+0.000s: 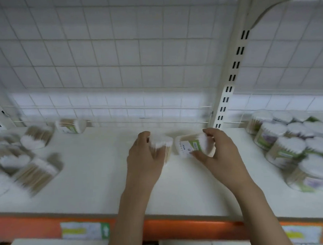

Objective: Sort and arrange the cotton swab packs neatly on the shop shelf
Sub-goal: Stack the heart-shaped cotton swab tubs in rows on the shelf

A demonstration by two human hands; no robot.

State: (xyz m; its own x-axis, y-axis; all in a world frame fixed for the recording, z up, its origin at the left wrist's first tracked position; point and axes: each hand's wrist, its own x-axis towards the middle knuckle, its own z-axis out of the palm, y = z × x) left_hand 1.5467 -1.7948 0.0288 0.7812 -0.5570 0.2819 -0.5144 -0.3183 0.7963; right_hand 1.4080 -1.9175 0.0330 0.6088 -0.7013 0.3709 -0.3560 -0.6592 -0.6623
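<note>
Both of my hands reach onto the white shelf (96, 175) near its back middle. My left hand (144, 159) grips a cotton swab pack (164, 144) with white tips up and wooden sticks below. My right hand (221, 152) holds a second swab pack (191, 144) with a white and green label, thumb under it and fingers over its far end. The two packs are side by side, almost touching. The view is blurred by motion.
Several loose swab packs (35, 171) lie scattered on the shelf's left part, one more pack (71, 126) at the back. Round swab tubs (290, 144) crowd the right section beyond the slotted upright (228, 88). A wire grid backs the shelf. An orange price rail (182, 229) runs along the front edge.
</note>
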